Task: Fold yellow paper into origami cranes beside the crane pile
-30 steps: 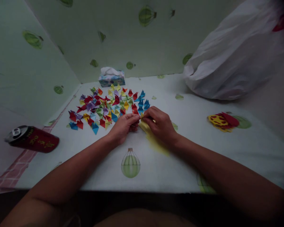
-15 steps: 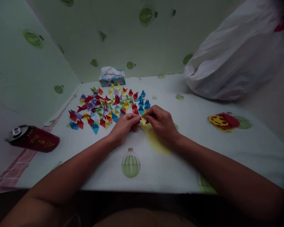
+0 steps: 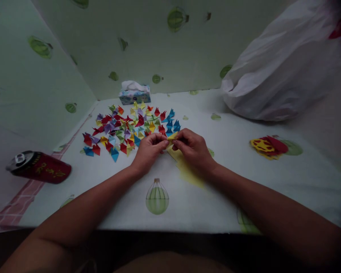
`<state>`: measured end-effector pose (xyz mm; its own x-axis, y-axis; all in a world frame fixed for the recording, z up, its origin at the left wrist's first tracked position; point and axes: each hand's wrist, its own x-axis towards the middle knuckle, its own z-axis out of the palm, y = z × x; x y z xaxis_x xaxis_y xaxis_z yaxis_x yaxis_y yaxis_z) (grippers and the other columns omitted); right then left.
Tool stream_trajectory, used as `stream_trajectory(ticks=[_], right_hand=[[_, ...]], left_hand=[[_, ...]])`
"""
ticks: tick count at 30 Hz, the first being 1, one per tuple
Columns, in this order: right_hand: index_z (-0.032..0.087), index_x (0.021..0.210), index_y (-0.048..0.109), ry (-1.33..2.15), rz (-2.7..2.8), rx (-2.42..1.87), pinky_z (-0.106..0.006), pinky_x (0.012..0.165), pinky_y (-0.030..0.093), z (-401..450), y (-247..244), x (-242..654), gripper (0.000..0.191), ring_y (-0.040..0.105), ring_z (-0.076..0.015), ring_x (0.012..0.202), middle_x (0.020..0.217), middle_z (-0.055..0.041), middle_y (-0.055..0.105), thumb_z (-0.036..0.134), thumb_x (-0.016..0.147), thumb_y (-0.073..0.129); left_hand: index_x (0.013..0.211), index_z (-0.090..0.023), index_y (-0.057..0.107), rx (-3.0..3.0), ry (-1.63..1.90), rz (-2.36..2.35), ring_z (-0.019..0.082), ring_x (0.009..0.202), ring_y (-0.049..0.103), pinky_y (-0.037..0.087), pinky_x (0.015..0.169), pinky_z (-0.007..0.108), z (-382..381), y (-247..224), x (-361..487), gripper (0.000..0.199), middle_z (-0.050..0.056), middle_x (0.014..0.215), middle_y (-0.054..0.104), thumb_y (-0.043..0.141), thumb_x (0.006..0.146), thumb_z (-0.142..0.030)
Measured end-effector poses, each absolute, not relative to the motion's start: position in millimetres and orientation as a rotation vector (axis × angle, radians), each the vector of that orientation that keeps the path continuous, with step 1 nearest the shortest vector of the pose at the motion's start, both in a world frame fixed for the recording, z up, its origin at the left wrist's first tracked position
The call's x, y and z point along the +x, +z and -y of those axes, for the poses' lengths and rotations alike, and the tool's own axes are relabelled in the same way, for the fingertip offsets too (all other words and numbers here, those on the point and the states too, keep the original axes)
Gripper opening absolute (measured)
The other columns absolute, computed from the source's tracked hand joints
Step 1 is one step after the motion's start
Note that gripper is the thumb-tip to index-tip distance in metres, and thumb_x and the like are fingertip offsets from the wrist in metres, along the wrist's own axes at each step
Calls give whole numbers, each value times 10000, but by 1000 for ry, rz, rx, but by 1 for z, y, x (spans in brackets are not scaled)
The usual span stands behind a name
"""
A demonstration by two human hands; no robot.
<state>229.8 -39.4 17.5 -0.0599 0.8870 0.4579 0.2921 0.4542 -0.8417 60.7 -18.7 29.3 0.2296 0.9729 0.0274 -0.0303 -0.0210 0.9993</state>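
Note:
A small piece of folded yellow paper [image 3: 172,136] is pinched between both hands over the middle of the table. The fingertips of my left hand [image 3: 151,151] close on its left end. My right hand [image 3: 193,148] grips its right side between thumb and forefinger. Beneath my right hand lie flat yellow paper sheets [image 3: 191,172], partly covered by the hand. Just beyond my left hand spread many folded paper pieces [image 3: 119,131] in red, blue, yellow, purple and green, with pointed tips.
A dark red drink can [image 3: 42,167] stands at the left. Against the back wall sits a tissue box [image 3: 135,94]. A large white plastic bag [image 3: 272,72] bulges at the back right. Red and yellow cut-outs [image 3: 268,146] lie right. The cloth-covered table [image 3: 116,212] ends near my body.
My left fingers have moved up onto the yellow paper, and the paper has turned to lie more level between my hands. The things on the table have not moved.

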Motion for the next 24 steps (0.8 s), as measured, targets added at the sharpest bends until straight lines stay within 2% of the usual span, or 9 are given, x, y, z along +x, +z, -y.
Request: stream_trajectory(ticks=[11,14,17,24], right_hand=[[199,796,563,689,1534,-1118,-297,632,489,41,17,228,106,654,-142,624,693,10,655,183,867,640],[201,812,567,695,1529,-1090,-299,637,498,42,17,227,92,656,-142,631,703,12,649,184,873,634],[200,817,581,695,1532,-1067,-295,637,502,42,17,227,83,651,-138,645,727,10,637,186,883,630],[198,788,588,637,1568,-1069,-293,654,483,42,16,227,113,616,-140,684,759,3,607,160,882,637]], left_hand=[[737,-194,621,1694,1181,-1084,122,670,556,466,683,266,29,34,64,114,-2,744,641,711,794,-232],[805,-192,637,1681,1177,-1063,122,695,583,480,700,262,29,34,64,72,7,799,671,704,797,-217],[876,-182,655,1639,1168,-1030,123,720,609,489,706,257,28,32,63,117,18,845,684,721,793,-231],[878,-164,685,1557,1129,-1008,128,738,618,488,706,255,26,30,62,141,20,831,683,734,776,-249]])
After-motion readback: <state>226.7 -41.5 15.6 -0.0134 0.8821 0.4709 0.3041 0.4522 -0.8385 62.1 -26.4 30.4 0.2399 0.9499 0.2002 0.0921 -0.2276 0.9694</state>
